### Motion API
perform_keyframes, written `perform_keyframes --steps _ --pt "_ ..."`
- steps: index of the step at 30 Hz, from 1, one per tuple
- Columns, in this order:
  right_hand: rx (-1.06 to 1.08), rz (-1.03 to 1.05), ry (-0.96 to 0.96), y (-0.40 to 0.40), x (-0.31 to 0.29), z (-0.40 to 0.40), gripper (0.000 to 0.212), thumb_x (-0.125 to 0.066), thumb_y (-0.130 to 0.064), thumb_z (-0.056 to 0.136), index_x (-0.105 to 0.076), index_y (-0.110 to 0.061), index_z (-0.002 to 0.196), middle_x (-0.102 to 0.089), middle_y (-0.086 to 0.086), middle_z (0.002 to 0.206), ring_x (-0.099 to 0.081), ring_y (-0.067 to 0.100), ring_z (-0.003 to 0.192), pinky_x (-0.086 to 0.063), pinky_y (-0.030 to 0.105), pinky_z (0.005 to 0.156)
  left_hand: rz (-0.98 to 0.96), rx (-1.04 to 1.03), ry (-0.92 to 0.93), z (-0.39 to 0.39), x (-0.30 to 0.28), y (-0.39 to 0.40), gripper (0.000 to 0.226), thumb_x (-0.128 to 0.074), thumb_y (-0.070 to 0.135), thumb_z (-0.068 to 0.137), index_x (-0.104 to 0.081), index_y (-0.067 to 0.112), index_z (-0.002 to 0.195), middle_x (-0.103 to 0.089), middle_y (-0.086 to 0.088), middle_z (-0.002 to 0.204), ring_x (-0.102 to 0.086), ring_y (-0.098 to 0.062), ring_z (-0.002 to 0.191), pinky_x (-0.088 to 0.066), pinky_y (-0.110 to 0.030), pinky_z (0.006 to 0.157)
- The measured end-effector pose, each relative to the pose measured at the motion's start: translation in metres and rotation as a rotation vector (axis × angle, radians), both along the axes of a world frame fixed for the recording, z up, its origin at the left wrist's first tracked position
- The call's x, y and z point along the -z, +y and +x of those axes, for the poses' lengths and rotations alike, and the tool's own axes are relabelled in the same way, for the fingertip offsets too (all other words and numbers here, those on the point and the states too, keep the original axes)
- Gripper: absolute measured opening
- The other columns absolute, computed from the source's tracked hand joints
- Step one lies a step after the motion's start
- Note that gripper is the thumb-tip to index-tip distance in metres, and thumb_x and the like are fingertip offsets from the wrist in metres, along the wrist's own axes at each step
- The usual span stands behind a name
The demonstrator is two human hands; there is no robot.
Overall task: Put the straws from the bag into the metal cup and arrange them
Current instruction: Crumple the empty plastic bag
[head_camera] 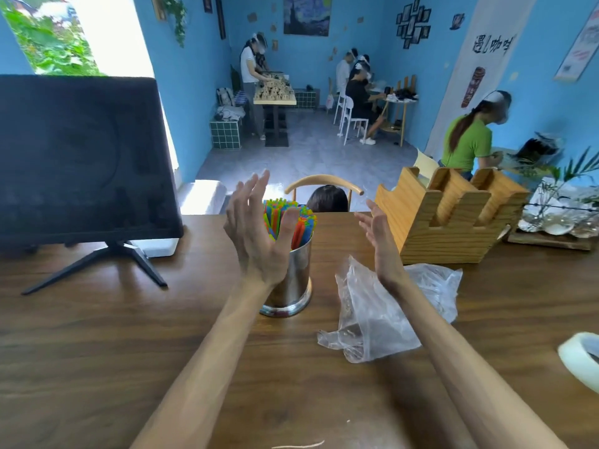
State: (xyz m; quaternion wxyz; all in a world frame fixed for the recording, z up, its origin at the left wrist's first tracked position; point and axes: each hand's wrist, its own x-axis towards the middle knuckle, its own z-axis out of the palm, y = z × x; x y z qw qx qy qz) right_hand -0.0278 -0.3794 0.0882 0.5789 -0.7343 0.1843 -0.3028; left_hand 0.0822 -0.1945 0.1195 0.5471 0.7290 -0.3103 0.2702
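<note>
A shiny metal cup [295,280] stands upright on the wooden counter [129,335], packed with colourful straws [299,222] that stick up above its rim. My left hand [256,231] is raised just left of and in front of the straws, fingers straight and spread, thumb lying across the bundle. My right hand [377,234] hovers to the right of the cup, palm facing it, fingers straight, holding nothing. The clear plastic bag [372,322] lies crumpled and flat on the counter under my right forearm; no straws show inside it.
A black monitor [81,157] on a stand fills the left side. A wooden slotted holder [447,215] sits at the right behind the bag, with a tray of glassware [557,222] beyond. A roll of tape [580,358] is at the right edge. A chair back [324,186] rises behind the counter.
</note>
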Motion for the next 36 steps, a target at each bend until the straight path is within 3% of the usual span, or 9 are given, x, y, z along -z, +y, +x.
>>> perform_keyframes --steps 5,10,15,21,24,27,29,34,36 --pt "0.097 -0.262 0.176 -0.028 0.006 -0.044 0.074 -0.043 -0.082 0.086 -0.046 -0.041 0.148 -0.049 -0.015 0.15 -0.045 0.006 0.137 -0.036 0.033 0.111 0.143 0.236 -0.286 -0.05 -0.009 -0.052 0.053 -0.049 0.051 0.097 -0.056 0.022 0.141 -0.052 -0.003 0.147 -0.045 -0.024 0.14 -0.033 -0.038 0.114" --pt "0.183 -0.48 0.398 -0.057 0.041 -0.078 0.059 -0.046 -0.068 0.095 -0.059 -0.031 0.139 -0.057 -0.004 0.141 -0.058 0.016 0.122 -0.047 0.036 0.105 0.404 0.366 -0.13 -0.079 0.064 -0.107 0.039 -0.046 0.042 0.101 -0.063 0.024 0.131 -0.062 0.003 0.134 -0.052 -0.018 0.129 -0.048 -0.044 0.102" --pt "0.216 -0.569 0.645 -0.072 0.082 -0.096 0.049 -0.039 -0.053 0.106 -0.056 -0.027 0.144 -0.051 -0.003 0.153 -0.038 0.02 0.147 -0.025 0.043 0.123 0.947 0.353 0.086 -0.083 0.122 -0.133 0.054 -0.032 0.055 0.105 -0.035 0.036 0.155 -0.025 -0.002 0.167 -0.016 -0.03 0.155 -0.017 -0.051 0.122" --pt "0.215 -0.589 0.825 -0.056 0.113 -0.109 0.061 -0.038 -0.058 0.104 -0.039 -0.025 0.155 -0.037 -0.005 0.162 -0.023 0.019 0.154 -0.015 0.041 0.126 1.161 0.31 0.076 -0.087 0.159 -0.129 0.078 -0.006 0.074 0.09 -0.017 0.039 0.16 -0.012 -0.006 0.17 -0.005 -0.038 0.156 -0.002 -0.059 0.122" --pt "0.295 -0.641 0.756 -0.054 0.116 -0.111 0.051 -0.049 -0.05 0.103 -0.055 -0.021 0.144 -0.052 -0.005 0.149 -0.042 0.017 0.142 -0.028 0.033 0.118 1.039 0.307 0.034 -0.087 0.162 -0.131 0.069 -0.017 0.066 0.092 -0.049 0.033 0.144 -0.043 -0.004 0.155 -0.036 -0.032 0.146 -0.024 -0.052 0.121" --pt "0.343 -0.563 0.658 -0.052 0.114 -0.112 0.035 -0.064 -0.032 0.099 -0.068 -0.014 0.129 -0.066 -0.001 0.13 -0.057 0.017 0.122 -0.04 0.026 0.104 0.775 0.354 -0.007 -0.083 0.168 -0.132 0.021 -0.055 0.037 0.099 -0.07 0.023 0.103 -0.065 0.006 0.106 -0.059 -0.017 0.103 -0.053 -0.036 0.087" --pt "0.407 -0.437 0.617 -0.049 0.11 -0.113 0.027 -0.066 -0.026 0.099 -0.072 -0.012 0.122 -0.071 0.001 0.117 -0.062 0.017 0.113 -0.044 0.025 0.097 0.689 0.373 0.126 -0.087 0.161 -0.129 0.022 -0.055 0.028 0.101 -0.069 0.02 0.088 -0.065 0.006 0.089 -0.06 -0.018 0.09 -0.053 -0.034 0.072" --pt "0.511 -0.03 0.378 -0.03 0.101 -0.111 0.026 -0.059 -0.032 0.103 -0.065 -0.02 0.081 -0.058 -0.017 0.064 -0.053 0.007 0.063 -0.042 0.022 0.06 0.458 0.455 0.472 -0.095 0.144 -0.126 0.027 -0.048 0.03 0.106 -0.071 0.025 0.091 -0.068 0.007 0.08 -0.061 -0.006 0.074 -0.048 -0.027 0.069" --pt "0.481 0.186 0.237 -0.021 0.095 -0.106 0.032 -0.055 -0.032 0.105 -0.069 -0.011 0.086 -0.066 -0.005 0.069 -0.059 0.015 0.066 -0.049 0.032 0.063 0.292 0.523 0.68 -0.101 0.134 -0.127 0.025 -0.048 0.027 0.106 -0.073 0.026 0.108 -0.072 0.011 0.095 -0.063 0.0 0.089 -0.051 -0.023 0.083"
